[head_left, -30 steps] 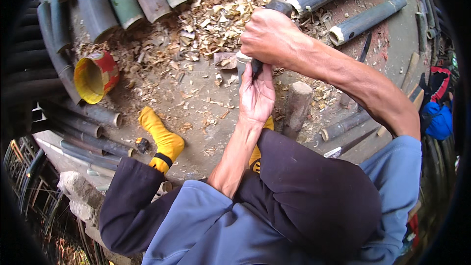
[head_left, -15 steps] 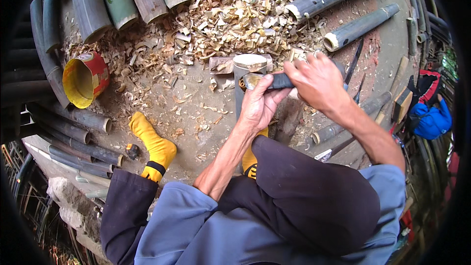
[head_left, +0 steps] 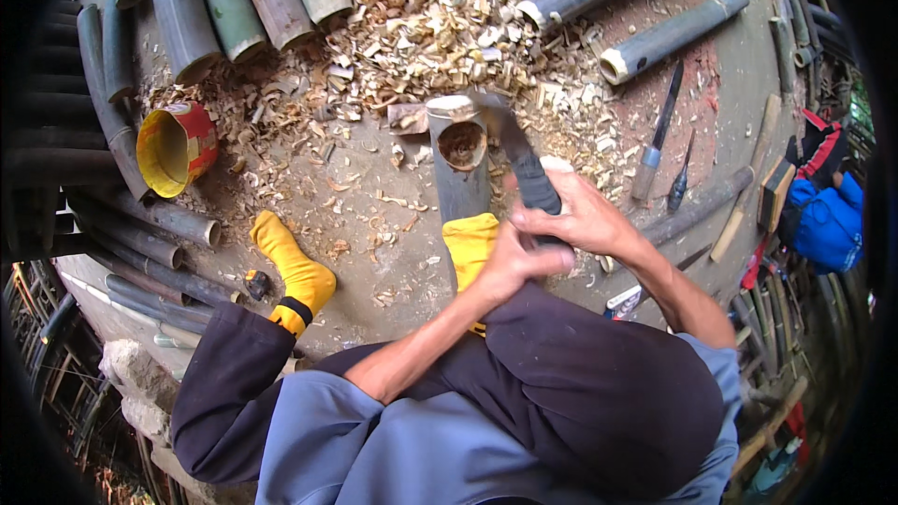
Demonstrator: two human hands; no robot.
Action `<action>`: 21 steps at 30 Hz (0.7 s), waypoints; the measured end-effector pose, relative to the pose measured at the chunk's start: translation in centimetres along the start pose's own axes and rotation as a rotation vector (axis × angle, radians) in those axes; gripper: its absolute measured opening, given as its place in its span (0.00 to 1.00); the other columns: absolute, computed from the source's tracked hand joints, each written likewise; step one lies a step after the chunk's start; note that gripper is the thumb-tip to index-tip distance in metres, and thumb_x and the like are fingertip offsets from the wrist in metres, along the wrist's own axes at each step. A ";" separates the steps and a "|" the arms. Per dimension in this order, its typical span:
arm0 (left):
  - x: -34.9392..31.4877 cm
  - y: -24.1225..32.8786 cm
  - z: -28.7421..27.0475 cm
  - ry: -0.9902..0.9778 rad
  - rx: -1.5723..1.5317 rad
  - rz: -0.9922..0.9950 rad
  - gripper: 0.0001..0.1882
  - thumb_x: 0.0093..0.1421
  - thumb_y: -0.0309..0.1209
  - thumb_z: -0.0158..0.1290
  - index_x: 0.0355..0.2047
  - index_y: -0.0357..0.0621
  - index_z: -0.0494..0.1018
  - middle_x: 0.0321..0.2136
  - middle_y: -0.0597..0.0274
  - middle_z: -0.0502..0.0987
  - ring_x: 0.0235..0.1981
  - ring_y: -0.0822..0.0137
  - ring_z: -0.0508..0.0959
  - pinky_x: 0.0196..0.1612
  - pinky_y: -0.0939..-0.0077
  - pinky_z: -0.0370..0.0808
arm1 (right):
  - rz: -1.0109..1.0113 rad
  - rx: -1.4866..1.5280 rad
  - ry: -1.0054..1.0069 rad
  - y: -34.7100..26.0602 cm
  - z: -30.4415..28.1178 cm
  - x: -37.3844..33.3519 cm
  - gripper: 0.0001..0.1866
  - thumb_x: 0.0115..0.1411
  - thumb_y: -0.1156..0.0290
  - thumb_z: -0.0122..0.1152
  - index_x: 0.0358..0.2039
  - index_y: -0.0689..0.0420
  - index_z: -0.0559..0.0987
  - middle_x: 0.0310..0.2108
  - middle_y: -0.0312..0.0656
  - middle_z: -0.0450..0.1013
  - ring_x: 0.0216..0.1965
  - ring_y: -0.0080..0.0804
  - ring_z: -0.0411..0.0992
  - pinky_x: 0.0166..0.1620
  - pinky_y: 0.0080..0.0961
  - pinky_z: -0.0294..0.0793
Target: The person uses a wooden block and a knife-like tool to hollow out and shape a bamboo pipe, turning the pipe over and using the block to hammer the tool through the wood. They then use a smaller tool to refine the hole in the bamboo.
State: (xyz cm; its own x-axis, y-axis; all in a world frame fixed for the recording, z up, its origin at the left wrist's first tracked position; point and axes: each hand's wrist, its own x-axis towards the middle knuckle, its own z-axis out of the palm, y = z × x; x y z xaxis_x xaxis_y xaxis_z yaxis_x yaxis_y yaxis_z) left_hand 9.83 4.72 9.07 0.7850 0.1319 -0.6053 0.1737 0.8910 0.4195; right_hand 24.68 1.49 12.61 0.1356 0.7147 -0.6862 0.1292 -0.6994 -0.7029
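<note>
A dark bamboo piece (head_left: 458, 189) lies in front of me, its pale cut end away from me and a round brown opening (head_left: 462, 146) in its upper side. My yellow-socked foot (head_left: 470, 241) rests on its near part. Beside the opening is a hand tool (head_left: 534, 182) with a dark handle and a metal head; the head is smeared by motion, so its exact kind is unclear. My right hand (head_left: 587, 213) is closed around the handle. My left hand (head_left: 516, 264), slightly blurred, is closed about the handle's near end.
Wood shavings (head_left: 421, 28) heap at the far middle. Bamboo lengths lie left and at far right, including one bamboo tube (head_left: 675, 36). A long blade (head_left: 666, 112) and a thin pointed tool (head_left: 684, 173) lie right. A red-and-yellow tin (head_left: 198, 142) lies left; a blue bag (head_left: 828, 224) is far right.
The tool has swung so its head points away from me. My left hand has left the head end and come nearer to me, and the bamboo's opening is uncovered. The view has shifted slightly.
</note>
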 end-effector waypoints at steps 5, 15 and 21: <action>-0.4 9.3 -7.1 0.320 1.319 0.009 0.25 0.41 0.35 0.61 0.40 0.34 0.70 0.25 0.56 0.77 0.24 0.66 0.77 0.29 0.72 0.77 | -0.530 -0.754 0.514 -6.1 0.5 1.4 0.31 0.49 0.58 0.60 0.51 0.61 0.68 0.38 0.49 0.70 0.46 0.45 0.67 0.53 0.44 0.59; 3.4 22.7 -11.1 -0.458 2.345 0.280 0.14 0.36 0.31 0.57 0.25 0.41 0.69 0.24 0.54 0.76 0.25 0.53 0.78 0.28 0.60 0.74 | -0.540 -0.001 0.411 -3.3 11.5 11.5 0.23 0.49 0.77 0.58 0.44 0.66 0.62 0.31 0.57 0.68 0.35 0.56 0.71 0.37 0.45 0.72; 5.3 20.8 -15.0 -0.270 1.981 -0.284 0.11 0.35 0.33 0.58 0.22 0.44 0.76 0.17 0.54 0.77 0.18 0.57 0.78 0.29 0.65 0.78 | -0.325 0.040 -0.017 -2.3 9.2 12.5 0.17 0.54 0.76 0.55 0.43 0.58 0.61 0.25 0.57 0.71 0.26 0.55 0.74 0.24 0.42 0.73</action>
State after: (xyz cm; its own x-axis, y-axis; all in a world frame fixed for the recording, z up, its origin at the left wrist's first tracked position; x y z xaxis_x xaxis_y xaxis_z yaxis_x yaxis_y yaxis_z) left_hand 8.64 30.42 4.45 0.6421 -0.1224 -0.7568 0.4222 -0.7675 0.4823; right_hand 16.99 12.11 3.90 0.0772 0.9009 -0.4271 0.1248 -0.4337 -0.8924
